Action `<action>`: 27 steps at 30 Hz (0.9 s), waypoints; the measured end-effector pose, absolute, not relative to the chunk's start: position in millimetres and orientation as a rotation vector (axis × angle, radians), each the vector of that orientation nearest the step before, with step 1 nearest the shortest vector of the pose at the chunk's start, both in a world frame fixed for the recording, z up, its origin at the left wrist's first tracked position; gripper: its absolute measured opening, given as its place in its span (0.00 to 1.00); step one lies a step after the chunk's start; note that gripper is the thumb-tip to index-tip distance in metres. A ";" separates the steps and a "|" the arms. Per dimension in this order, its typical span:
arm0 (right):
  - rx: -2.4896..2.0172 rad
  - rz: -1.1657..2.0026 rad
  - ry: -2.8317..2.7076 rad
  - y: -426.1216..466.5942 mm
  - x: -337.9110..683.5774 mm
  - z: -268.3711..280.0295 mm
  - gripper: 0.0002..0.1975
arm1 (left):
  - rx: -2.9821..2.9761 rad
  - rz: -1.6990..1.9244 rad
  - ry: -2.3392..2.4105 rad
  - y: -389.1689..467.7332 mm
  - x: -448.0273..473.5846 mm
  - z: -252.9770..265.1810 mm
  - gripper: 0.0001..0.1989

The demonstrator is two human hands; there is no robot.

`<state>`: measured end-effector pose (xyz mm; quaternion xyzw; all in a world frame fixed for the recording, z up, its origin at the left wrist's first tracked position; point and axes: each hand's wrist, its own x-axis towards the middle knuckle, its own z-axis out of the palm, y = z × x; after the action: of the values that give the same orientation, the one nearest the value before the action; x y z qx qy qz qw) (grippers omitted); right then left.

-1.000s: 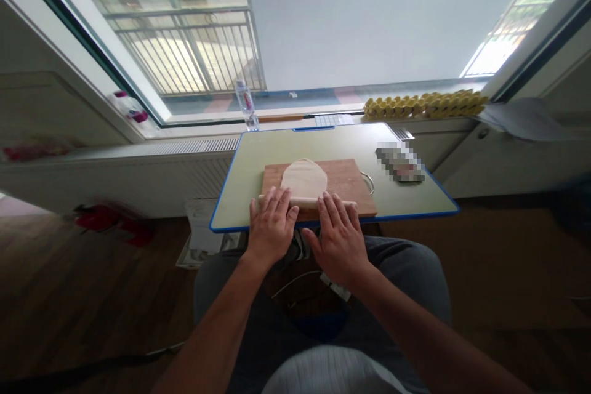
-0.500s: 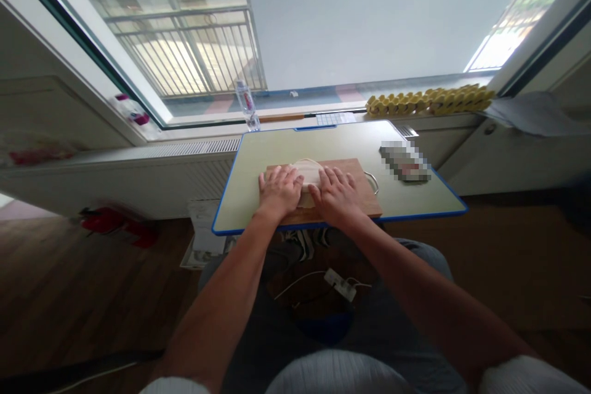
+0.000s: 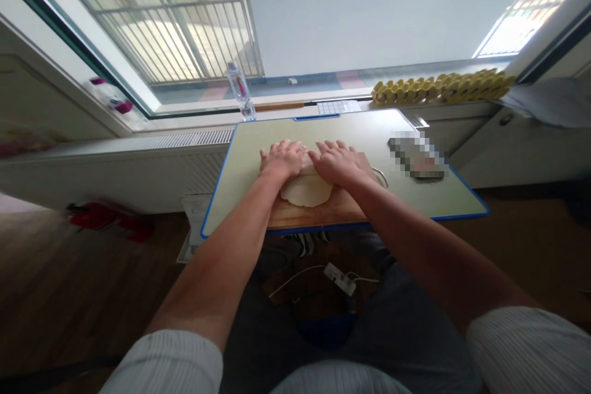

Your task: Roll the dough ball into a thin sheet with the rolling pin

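Note:
A round, flattened sheet of pale dough (image 3: 307,191) lies on a wooden cutting board (image 3: 323,215). Across the dough sits what looks like a pale rolling pin (image 3: 310,166), mostly covered by my hands. My left hand (image 3: 282,159) rests over its left part, fingers stretched forward and slightly apart. Over the right part lies my right hand (image 3: 339,162), palm down with its fingers spread. Both palms press from above rather than wrap around. The far edge of the dough is hidden.
The board stands on a small pale table with a blue rim (image 3: 217,197). A pixelated flat object (image 3: 418,157) lies at its right. Behind are a water bottle (image 3: 241,92), a white keyboard (image 3: 337,107) and yellow egg-carton-like trays (image 3: 443,87) by the window. A power strip (image 3: 339,278) is below.
Both hands have moved forward with the rolling pin toward the board's far edge, uncovering more dough on the near side. The camera view has tilted down slightly.

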<state>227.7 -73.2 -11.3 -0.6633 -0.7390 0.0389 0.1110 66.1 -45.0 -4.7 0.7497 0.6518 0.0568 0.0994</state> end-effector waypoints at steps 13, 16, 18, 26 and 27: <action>-1.991 0.340 -2.066 3.8 234.2 -16.2 0.32 | 2.208 0.288 2.001 10.4 72.7 -5.2 0.30; -1.989 0.329 -2.079 10.4 235.9 -16.2 0.28 | 2.204 0.312 2.031 15.4 74.6 -4.6 0.31; -1.980 0.312 -2.093 12.1 236.5 -16.2 0.28 | 2.193 0.311 2.037 16.4 75.3 -4.5 0.31; -1.999 0.293 -2.080 2.4 236.0 -18.5 0.26 | 2.199 0.240 2.006 5.5 74.3 -5.1 0.30; -2.000 0.297 -2.075 0.1 236.1 -19.0 0.26 | 2.204 0.235 2.008 3.0 74.1 -4.9 0.30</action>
<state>236.1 0.1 -19.0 -0.6852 -0.7108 0.1019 0.1220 74.1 3.0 -4.9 0.7348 0.6695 0.0785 0.0756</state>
